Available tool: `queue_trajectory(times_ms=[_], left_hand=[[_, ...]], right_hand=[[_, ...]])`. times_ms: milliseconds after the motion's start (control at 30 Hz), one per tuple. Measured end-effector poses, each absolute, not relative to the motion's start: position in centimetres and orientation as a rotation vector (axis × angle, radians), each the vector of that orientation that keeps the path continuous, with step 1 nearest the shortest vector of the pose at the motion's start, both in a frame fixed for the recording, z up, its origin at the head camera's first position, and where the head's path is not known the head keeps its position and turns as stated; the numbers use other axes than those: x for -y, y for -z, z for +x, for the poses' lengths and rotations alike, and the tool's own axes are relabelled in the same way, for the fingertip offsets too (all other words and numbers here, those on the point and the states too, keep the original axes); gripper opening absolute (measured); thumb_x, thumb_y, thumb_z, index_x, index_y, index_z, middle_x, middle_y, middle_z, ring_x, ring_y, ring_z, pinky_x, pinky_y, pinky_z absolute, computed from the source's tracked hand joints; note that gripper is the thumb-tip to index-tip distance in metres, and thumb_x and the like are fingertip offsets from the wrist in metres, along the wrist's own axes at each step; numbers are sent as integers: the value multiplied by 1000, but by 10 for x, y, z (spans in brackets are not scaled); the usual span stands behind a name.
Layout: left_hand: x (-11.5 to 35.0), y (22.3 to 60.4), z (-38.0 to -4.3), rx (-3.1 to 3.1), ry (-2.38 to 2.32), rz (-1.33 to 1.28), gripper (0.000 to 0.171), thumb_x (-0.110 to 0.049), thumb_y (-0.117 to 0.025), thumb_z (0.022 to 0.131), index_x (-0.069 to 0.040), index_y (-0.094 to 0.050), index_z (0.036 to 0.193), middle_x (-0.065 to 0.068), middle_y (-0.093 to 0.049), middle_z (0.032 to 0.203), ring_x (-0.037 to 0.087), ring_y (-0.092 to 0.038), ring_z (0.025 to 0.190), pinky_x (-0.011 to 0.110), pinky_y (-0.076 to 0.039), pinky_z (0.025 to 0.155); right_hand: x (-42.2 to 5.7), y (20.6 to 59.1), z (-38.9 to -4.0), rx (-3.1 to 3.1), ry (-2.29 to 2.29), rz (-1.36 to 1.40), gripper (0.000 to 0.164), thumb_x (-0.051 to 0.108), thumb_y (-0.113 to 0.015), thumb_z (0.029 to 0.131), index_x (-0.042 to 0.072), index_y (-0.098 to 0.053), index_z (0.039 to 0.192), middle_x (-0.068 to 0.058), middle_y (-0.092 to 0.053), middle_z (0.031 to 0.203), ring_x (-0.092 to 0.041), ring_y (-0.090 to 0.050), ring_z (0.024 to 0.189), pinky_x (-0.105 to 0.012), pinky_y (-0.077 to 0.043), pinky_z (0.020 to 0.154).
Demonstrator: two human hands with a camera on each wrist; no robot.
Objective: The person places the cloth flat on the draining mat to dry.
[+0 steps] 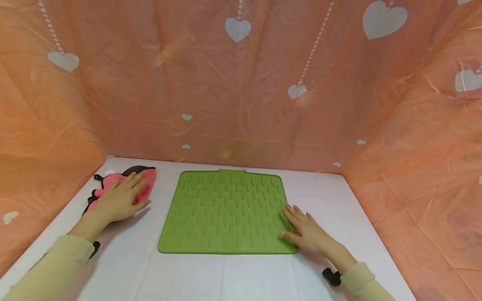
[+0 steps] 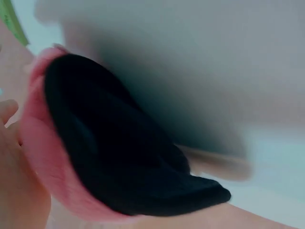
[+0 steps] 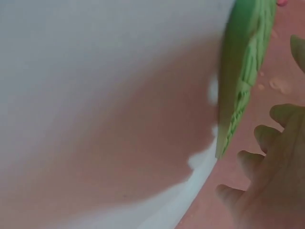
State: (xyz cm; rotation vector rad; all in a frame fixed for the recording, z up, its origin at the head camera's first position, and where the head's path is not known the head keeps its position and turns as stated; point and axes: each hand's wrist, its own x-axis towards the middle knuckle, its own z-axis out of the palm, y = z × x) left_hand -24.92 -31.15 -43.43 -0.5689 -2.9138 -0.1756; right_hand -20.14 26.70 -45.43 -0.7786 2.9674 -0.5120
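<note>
A pink cloth item with black edging [image 1: 150, 177] lies at the left back of the table. It has a black lining, a small loop and a white tag; its exact kind is unclear. My left hand [image 1: 118, 200] rests over it with the fingers spread. In the left wrist view, the item's black-lined opening [image 2: 114, 143] faces the camera. A flat green mat with raised oblong ridges [image 1: 224, 213] lies mid-table, a small tab on its far edge. My right hand [image 1: 308, 232] is at the mat's right edge, fingers extended over it; contact is hard to tell.
The table has a white cover [image 1: 188, 276]. Orange sheeting with white hearts [image 1: 241, 104] hangs along the back and both sides. A black band or device piece [image 1: 331, 276] is at the right wrist, and another [image 1: 95, 249] is at the left.
</note>
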Motion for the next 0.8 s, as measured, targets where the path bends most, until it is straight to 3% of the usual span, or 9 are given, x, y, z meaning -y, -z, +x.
queue_trajectory(times_ms=[500, 800], left_hand=[[330, 449, -272, 3007, 207, -584, 83, -53, -66, 97, 2, -43, 155, 30, -32, 162, 58, -28, 146, 75, -15, 116], [329, 458, -280, 3003, 160, -599, 73, -49, -65, 100, -2, -49, 153, 30, -41, 156, 55, -39, 141, 75, -26, 113]], right_hand=[[-261, 459, -185, -2840, 391, -893, 78, 53, -55, 104, 5, -35, 162, -16, -28, 169, -46, -25, 154, -73, -24, 116], [-260, 464, -185, -2843, 377, -908, 77, 53, -54, 105, 5, -35, 162, -17, -28, 169, -47, -24, 154, -73, -26, 115]])
